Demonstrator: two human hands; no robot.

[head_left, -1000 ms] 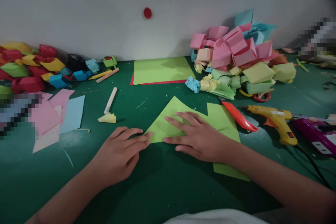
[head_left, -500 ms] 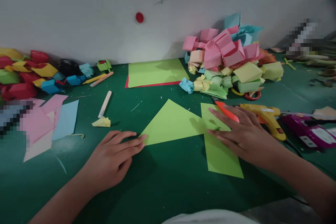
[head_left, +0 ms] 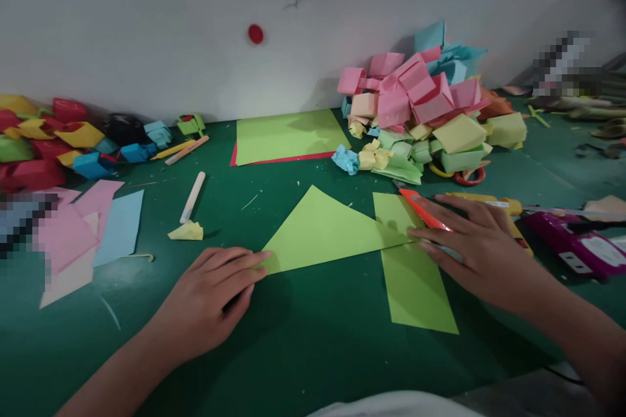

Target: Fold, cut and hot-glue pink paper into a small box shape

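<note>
A light green folded sheet of paper point(head_left: 325, 232), triangular in outline, lies on the green table. My left hand point(head_left: 215, 293) rests at its left corner with fingers stretched out and fingertips on the paper. At its right corner my right hand point(head_left: 476, 251) is spread flat, fingertips by the corner. That corner overlaps a separate light green rectangular sheet point(head_left: 423, 296). An orange box cutter point(head_left: 423, 210) lies beneath and between my right fingers, partly hidden by them.
Behind stand a stack of green sheets point(head_left: 293, 133) and a heap of folded paper pieces point(head_left: 411, 98). At right are a yellow glue gun point(head_left: 513, 207), partly covered, and a purple power strip point(head_left: 570, 244). At left lie a glue stick point(head_left: 193, 197) and pink sheets point(head_left: 68, 234).
My right fingers have slid to the right, past the box cutter. The right corner of the folded sheet now lies further over the rectangular sheet. My left hand has stayed on the left corner.
</note>
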